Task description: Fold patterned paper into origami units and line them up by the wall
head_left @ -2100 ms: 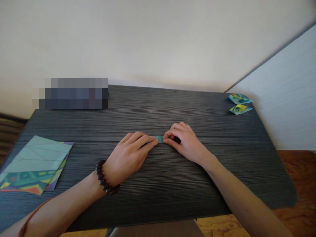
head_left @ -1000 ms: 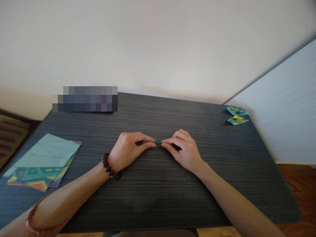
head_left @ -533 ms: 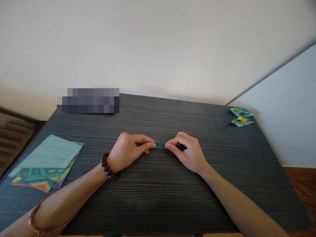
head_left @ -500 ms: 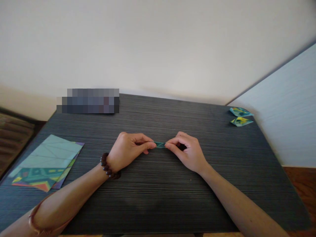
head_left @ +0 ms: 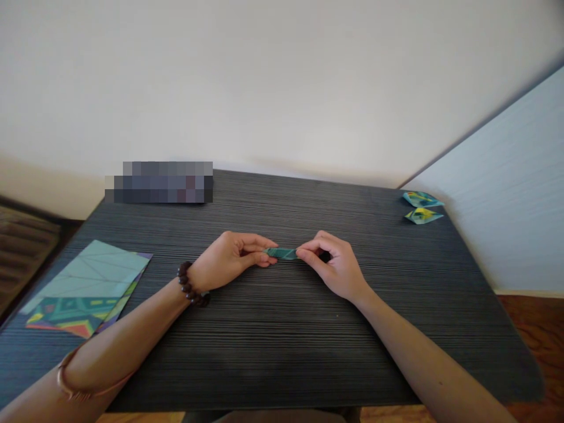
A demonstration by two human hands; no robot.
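A narrow strip of folded green paper (head_left: pixel 285 254) with thin pale lines stretches between my two hands, above the middle of the dark table. My left hand (head_left: pixel 233 258), with a dark beaded bracelet (head_left: pixel 190 286) at the wrist, has the strip's left end between thumb and fingers. At the right end, the thumb and forefinger of my right hand (head_left: pixel 333 263) pinch the paper. The fingers hide both ends of the strip in part.
Patterned paper sheets (head_left: pixel 88 276) lie at the table's left side. Two small folded paper pieces (head_left: pixel 423 215) rest near the far right corner. A blurred-out object (head_left: pixel 163 185) stands at the back left. The wall (head_left: pixel 282 88) borders the far edge of the table (head_left: pixel 282 352).
My left fingers have loosened and slid a little left, so more of the green strip shows. My right hand keeps its pinch. The view has shifted slightly.
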